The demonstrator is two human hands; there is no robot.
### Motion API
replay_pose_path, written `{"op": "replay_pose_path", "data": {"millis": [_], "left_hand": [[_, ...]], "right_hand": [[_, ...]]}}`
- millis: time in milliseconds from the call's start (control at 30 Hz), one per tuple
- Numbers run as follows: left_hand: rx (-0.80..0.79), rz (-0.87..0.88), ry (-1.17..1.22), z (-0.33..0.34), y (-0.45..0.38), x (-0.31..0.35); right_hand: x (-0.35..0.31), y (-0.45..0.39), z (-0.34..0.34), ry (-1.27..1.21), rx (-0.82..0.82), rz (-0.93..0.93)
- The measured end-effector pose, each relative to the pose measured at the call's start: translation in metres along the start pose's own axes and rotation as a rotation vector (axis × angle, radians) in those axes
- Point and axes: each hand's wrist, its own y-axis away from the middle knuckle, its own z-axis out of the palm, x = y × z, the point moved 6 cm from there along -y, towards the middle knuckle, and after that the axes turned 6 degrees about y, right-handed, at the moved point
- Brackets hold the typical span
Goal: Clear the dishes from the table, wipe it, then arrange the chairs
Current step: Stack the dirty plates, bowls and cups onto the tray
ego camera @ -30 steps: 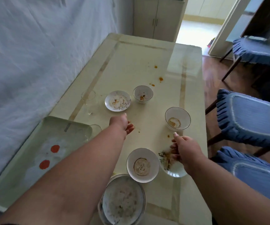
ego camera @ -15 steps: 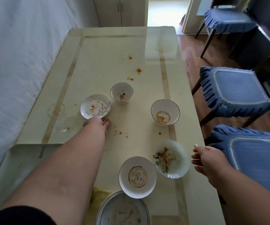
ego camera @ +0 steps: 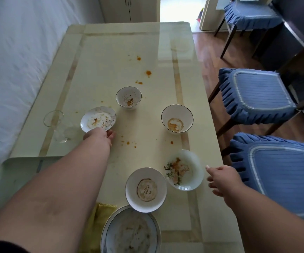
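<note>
— Fingers first: what are they doing?
— Left hand (ego camera: 100, 136) has reached far across to the small soiled saucer (ego camera: 98, 119); its fingertips are at the saucer's near rim, the saucer looks tipped up on that side, but whether they truly grip it I cannot tell. Right hand (ego camera: 222, 179) hangs over the table's right edge, fingers loosely bent, holding nothing, just beside the flowered plate (ego camera: 184, 170).
— Now the big things.
— Glass-topped cream table (ego camera: 111, 57) fills the middle, with orange sauce spots (ego camera: 148, 72) toward the far end and more near the left hand. Right of it stand three chairs with blue pleated cushions: a near one (ego camera: 279, 172), a middle one (ego camera: 257, 95) and a far one (ego camera: 249, 13) by the doorway. A pale tray (ego camera: 10, 172) lies at the near left corner, under the left forearm.
— And the dishes?
— At the near edge, a large oval plate (ego camera: 131, 232) with smeared leftovers; a white bowl (ego camera: 146, 189) rests against its far rim and touches the flowered plate on its right. Farther on, a gold-rimmed bowl (ego camera: 177, 118) with brown dregs stands toward the right, and a smaller bowl (ego camera: 128, 97) sits beyond the saucer.
— Anything smaller?
— A yellow cloth (ego camera: 98, 221) peeks out left of the oval plate, and a clear glass (ego camera: 54, 121) stands left of the saucer.
</note>
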Motion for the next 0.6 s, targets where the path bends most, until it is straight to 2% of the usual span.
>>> {"op": "replay_pose_path", "data": {"millis": [200, 267, 433, 600], "left_hand": [[-0.057, 0.056, 0.053, -0.025, 0.044, 0.0], [-0.085, 0.071, 0.066, -0.034, 0.07, 0.0], [-0.131, 0.111, 0.036, -0.072, 0.121, -0.019], [-0.081, 0.205, 0.059, -0.129, 0.181, -0.042]], "right_hand": [[0.016, -0.008, 0.022, -0.029, -0.052, 0.039], [0.02, -0.013, 0.029, 0.032, -0.054, 0.044], [0.018, -0.04, 0.035, 0.251, -0.064, -0.056], [0.009, -0.026, 0.023, 0.183, -0.145, -0.177]]}}
